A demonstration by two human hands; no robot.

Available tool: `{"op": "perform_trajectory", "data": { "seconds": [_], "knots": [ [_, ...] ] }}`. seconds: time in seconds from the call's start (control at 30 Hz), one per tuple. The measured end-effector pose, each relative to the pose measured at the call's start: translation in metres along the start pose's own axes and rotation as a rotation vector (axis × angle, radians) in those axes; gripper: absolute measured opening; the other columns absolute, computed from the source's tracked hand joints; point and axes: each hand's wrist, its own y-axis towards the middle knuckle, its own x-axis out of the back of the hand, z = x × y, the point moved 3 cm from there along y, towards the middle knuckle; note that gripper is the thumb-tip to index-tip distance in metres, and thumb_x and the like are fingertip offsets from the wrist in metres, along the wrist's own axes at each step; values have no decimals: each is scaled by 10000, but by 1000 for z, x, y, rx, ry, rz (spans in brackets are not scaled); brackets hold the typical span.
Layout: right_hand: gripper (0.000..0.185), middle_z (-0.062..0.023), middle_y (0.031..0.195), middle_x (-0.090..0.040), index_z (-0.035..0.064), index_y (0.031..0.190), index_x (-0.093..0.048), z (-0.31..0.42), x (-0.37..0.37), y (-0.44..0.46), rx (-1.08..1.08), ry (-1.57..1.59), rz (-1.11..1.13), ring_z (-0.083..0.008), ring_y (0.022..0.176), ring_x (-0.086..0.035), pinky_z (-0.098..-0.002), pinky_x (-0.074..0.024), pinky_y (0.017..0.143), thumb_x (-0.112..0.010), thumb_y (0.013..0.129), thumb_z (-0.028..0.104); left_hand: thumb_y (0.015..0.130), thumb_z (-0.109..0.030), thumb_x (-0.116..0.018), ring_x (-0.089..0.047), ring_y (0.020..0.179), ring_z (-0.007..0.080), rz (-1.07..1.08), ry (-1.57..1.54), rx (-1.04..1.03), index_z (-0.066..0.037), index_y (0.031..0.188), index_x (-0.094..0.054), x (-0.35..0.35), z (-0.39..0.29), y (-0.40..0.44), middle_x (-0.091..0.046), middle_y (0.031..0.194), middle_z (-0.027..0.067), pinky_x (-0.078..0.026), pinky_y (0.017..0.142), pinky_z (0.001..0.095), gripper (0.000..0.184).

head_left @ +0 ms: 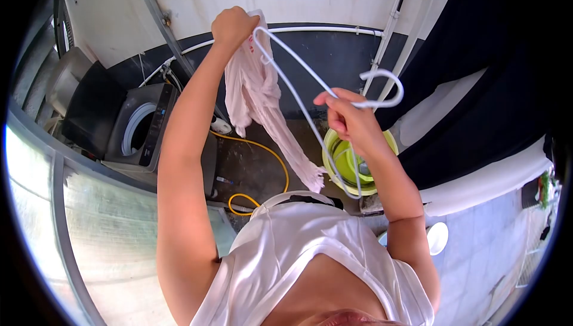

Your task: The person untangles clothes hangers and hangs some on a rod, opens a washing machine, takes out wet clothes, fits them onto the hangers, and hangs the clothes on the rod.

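Note:
High in front of me, my left hand (234, 26) is closed on the top of a pale pink garment (253, 81). The cloth hangs down in twisted folds, and one long part trails toward my waist. My right hand (349, 114) grips a white clothes hanger (296, 96) near its hook. One end of the hanger reaches up beside the garment, close to my left hand; whether it touches the cloth I cannot tell. Its other end points down in front of a yellow-green bucket (391, 141).
An open top-loading washing machine (140, 126) stands at the left. A yellow hose (280, 159) curls over the dark floor. Dark cloth (471, 105) hangs at the right, with white cloth (495, 185) below it. A white pipe (322, 28) runs along the wall.

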Motion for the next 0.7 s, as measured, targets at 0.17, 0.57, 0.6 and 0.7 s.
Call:
{"op": "perform_trajectory", "data": {
  "seconds": [0.17,0.57,0.6,0.7],
  "knots": [
    [278,60,536,-365,-20,1116,-606,-6,4,36,-109,213,-37,-28,402,-249,-208,-184,360,-509,969,194,804,-374,-607,-689,858,405,-6,3,18,-3,863,-729,-11,-4,-1,-700,884,244,-555,752,465,396],
    [331,45,535,-362,-50,1154,-594,9,-22,39,-149,69,109,-33,394,-231,-219,-165,351,-543,942,198,807,-426,-621,-691,873,398,-7,35,82,-12,893,-739,-1,15,-7,-707,896,231,-556,768,448,439],
    [338,43,534,-364,-53,1164,-593,5,-23,41,-172,72,158,-32,395,-234,-219,-165,353,-541,940,196,806,-425,-620,-690,880,397,18,47,82,-15,900,-740,1,19,-7,-708,902,230,-556,772,448,438],
    [335,35,542,-390,-48,1171,-593,3,-32,37,-190,65,234,-33,405,-253,-222,-170,357,-526,943,188,805,-416,-610,-688,893,398,18,97,79,-14,909,-739,-4,27,-5,-707,918,230,-553,781,449,435]
  ]
}}
